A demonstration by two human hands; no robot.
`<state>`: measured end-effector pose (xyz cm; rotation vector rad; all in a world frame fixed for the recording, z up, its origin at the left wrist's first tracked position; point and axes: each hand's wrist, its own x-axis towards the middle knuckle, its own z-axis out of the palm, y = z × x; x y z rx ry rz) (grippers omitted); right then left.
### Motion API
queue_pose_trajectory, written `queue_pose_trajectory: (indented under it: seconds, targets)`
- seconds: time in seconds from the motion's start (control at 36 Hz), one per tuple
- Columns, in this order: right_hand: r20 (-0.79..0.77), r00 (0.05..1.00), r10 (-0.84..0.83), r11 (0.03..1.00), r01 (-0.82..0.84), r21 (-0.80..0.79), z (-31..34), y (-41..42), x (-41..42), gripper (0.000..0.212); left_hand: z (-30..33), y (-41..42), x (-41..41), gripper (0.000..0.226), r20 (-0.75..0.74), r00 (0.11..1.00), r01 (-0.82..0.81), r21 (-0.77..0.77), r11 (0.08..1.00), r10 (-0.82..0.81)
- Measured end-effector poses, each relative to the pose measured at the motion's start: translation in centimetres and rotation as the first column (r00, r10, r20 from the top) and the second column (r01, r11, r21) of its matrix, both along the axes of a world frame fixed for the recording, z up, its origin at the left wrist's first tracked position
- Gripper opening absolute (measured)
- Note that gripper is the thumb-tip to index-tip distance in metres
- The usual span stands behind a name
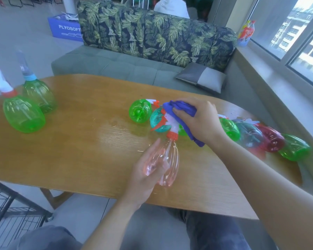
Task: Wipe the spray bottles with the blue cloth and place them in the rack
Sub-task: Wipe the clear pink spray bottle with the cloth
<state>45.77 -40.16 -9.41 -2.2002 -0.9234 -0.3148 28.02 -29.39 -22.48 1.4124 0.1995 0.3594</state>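
**One bottle in hand, sprayer head under the cloth**

Lower centre of the frame: left hand curled round the clear pink bottle, right hand clamped on the blue cloth over the sprayer head. Best done turning the body slowly, rubbing trigger and orange collar, then down the sides. Rack at lower left, well apart; keep clear of the lying bottles at right.

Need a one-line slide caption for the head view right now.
Left hand holds a clear pink spray bottle while the right hand wipes its nozzle with the blue cloth.
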Motion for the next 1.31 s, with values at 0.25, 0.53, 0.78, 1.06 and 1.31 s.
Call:
queue_pose_trajectory:
  seconds: [0.25, 0.53, 0.78, 1.06, 1.31]
  targets:
    - [-0.209, 0.976, 0.058, 0.986, -0.089, -0.141, 0.9, -0.3, 0.5, 0.010, -0.1, 0.3, 0.2, 0.074, 0.020, 1.000, -0.020, -0.051, 0.999, 0.021]
    - [-0.180, 0.984, 0.002, 0.871, -0.090, -0.482, 3.3, -4.3, 2.0, 0.007, 0.1, 0.0, 0.2, 0.071, 0.019, 1.000, -0.023, -0.051, 0.998, 0.024]
    - [-0.148, 0.985, 0.084, 0.991, -0.099, -0.094, 2.5, -0.7, 0.4, 0.010, 0.2, -0.3, 0.5, 0.066, 0.026, 1.000, 0.001, -0.050, 0.999, 0.001]
    - [-0.308, 0.951, -0.002, 0.990, -0.042, -0.135, 0.3, -3.4, -0.9, 0.011, -0.2, 0.0, 0.8, 0.079, 0.040, 0.999, -0.020, -0.068, 0.998, 0.023]
    - [0.178, 0.980, -0.090, 0.967, 0.128, -0.218, 0.7, -5.6, 0.1, 0.023, 0.2, -0.3, 0.7, 0.077, 0.029, 0.999, -0.009, -0.079, 0.997, 0.012]
